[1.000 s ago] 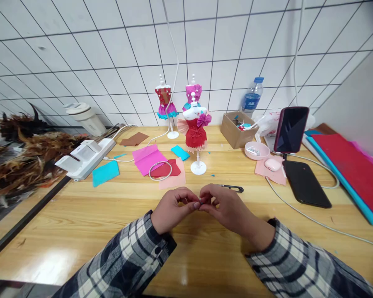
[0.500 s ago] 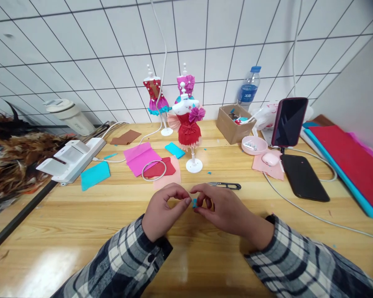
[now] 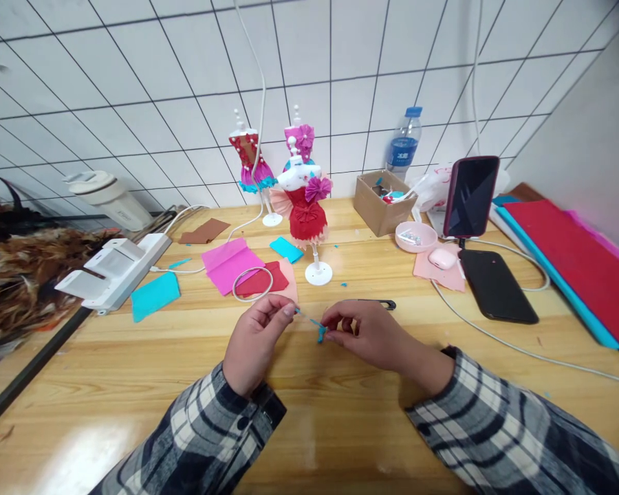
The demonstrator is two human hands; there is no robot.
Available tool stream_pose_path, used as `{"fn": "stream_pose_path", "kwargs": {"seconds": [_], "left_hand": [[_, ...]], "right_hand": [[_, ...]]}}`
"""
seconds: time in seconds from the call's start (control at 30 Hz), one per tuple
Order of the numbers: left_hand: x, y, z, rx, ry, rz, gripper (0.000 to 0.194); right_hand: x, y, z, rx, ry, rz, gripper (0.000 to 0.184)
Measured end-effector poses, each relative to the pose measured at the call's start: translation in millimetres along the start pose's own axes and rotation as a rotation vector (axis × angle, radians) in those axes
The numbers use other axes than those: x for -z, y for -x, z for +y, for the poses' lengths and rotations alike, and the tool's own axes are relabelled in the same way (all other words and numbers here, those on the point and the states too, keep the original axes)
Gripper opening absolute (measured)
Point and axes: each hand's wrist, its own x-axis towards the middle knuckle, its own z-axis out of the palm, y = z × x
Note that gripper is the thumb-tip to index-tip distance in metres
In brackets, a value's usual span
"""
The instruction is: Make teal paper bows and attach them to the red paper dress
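Observation:
Between my hands stretches a small scrap of bright blue crepe-like paper (image 3: 321, 335), twisted thin toward the left. My left hand (image 3: 255, 337) pinches its thin end between thumb and fingertips. The crumpled end sits at the fingertips of my right hand (image 3: 368, 331), which is closed in a pinch. Partly hidden behind the right hand are black thread snips (image 3: 386, 304). Beyond the hands stands a small dress form (image 3: 308, 218) in a red dress with a magenta rosette. Left of it lie pieces of magenta paper (image 3: 232, 263) and blue paper (image 3: 155, 297).
Two more dress forms stand behind, one in red and purple (image 3: 249, 155). At right are a cardboard box (image 3: 379, 210), a pink dish (image 3: 415, 237), a water bottle (image 3: 405, 144), an upright phone (image 3: 472, 196) and a black phone (image 3: 498, 285). A power strip (image 3: 126, 275) lies at left.
My hands have moved apart, the left one going left. The blue paper, first hidden in the fingers, now shows stretched between them. The view has shifted slightly.

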Motion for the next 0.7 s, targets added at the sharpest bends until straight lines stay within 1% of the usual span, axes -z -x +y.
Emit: {"fn": "stream_pose_path", "kwargs": {"seconds": [0.13, 0.2, 0.3, 0.43, 0.5, 0.6, 0.67, 0.7], "left_hand": [[-2.2, -0.2, 4.5, 0.120, 0.208, 0.007, 0.025], [-2.6, -0.6, 6.1, 0.145, 0.253, 0.023, 0.025], [-1.5, -1.8, 5.5, 0.099, 0.224, 0.063, 0.025], [1.2, -2.7, 2.0, 0.022, 0.112, 0.102, 0.027], [1.9, -2.4, 1.1, -0.032, 0.008, 0.081, 0.025], [1.3, -0.7, 1.7, -0.141, -0.158, 0.000, 0.022], [-0.2, 1.1, 3.2, -0.205, -0.236, -0.066, 0.020], [-1.1, 2.1, 4.0, -0.230, -0.264, -0.096, 0.018]], "right_hand": [[-0.4, -1.3, 1.5, -0.018, -0.053, 0.036, 0.012], [0.0, -1.8, 1.9, -0.022, -0.056, 0.049, 0.010], [1.3, -2.5, 2.4, -0.031, -0.058, 0.049, 0.009], [4.1, -3.2, 2.4, -0.057, -0.057, 0.044, 0.009], [6.0, -2.5, 2.1, -0.026, -0.053, 0.033, 0.015], [8.7, -0.3, 1.5, 0.056, -0.071, 0.057, 0.034], [9.0, 1.1, 0.6, 0.087, -0.149, 0.078, 0.049], [8.4, 1.6, -0.1, 0.089, -0.231, 0.064, 0.054]]}}
